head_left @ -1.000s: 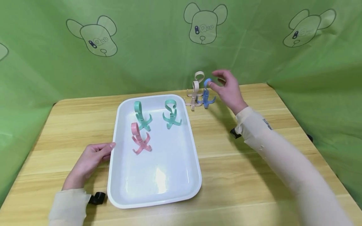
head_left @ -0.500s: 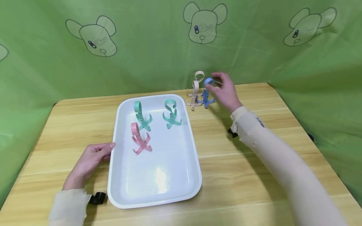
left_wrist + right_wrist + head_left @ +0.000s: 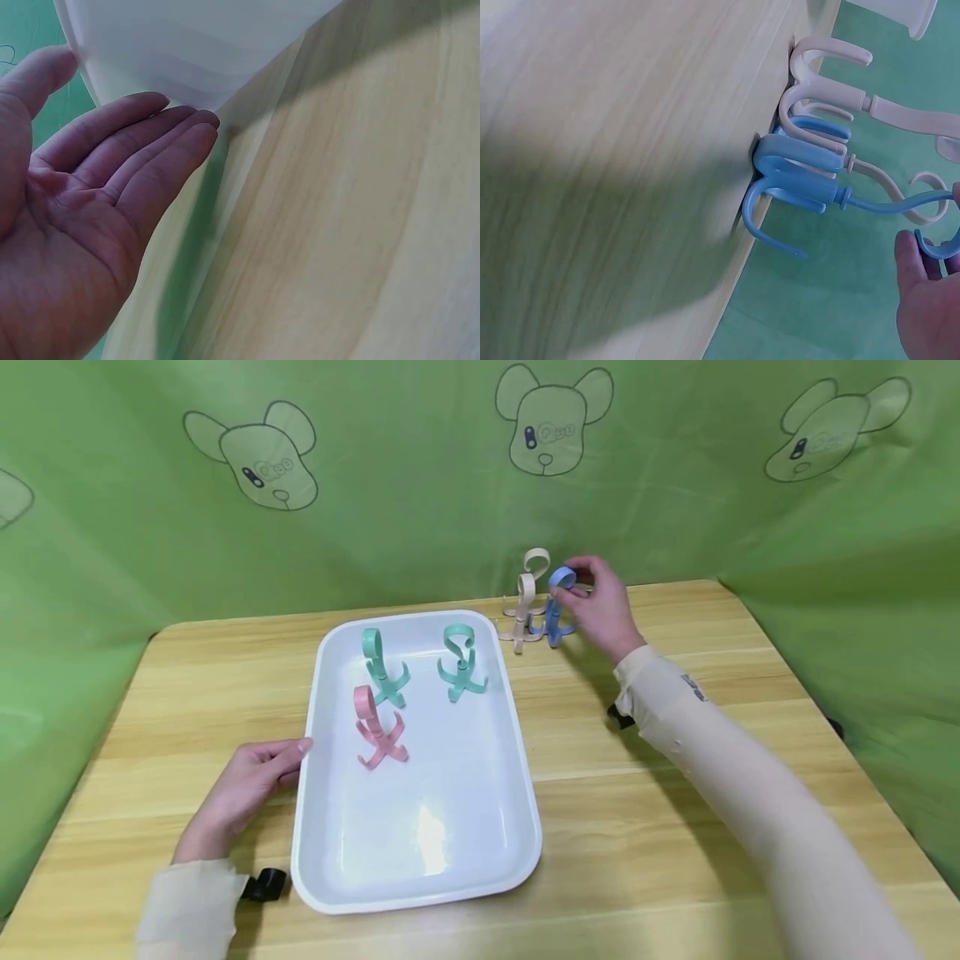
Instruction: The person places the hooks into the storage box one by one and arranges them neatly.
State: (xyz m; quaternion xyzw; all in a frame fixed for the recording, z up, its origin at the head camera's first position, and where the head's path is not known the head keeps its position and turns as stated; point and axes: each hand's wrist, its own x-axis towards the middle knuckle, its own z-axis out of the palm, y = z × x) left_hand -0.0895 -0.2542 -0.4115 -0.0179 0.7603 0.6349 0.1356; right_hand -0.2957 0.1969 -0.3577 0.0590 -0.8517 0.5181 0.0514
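Note:
In the head view my right hand [image 3: 603, 610] pinches the top loop of a blue four-pronged hanging hook [image 3: 553, 625] near the back edge of the table. The right wrist view shows the hook's prongs [image 3: 799, 180] at the tabletop and its curved neck running to my fingers. Two beige hooks [image 3: 520, 622] of the same kind stand close beside it on the left. My left hand [image 3: 243, 785] is at the left rim of a white tray [image 3: 420, 835], thumb on the rim. Its fairly straight fingers [image 3: 161, 157] meet the outer wall in the left wrist view.
Inside the tray stand two green hooks [image 3: 462, 672] and one pink hook [image 3: 381, 743], loops up. A green curtain [image 3: 420, 543] with printed bear heads hangs behind and beside the wooden table [image 3: 645, 843]. Each wrist carries a small black camera mount [image 3: 266, 885].
My right hand's fingers have closed in on the blue hook's loop. The left hand and the tray stay put; the head view has shifted slightly.

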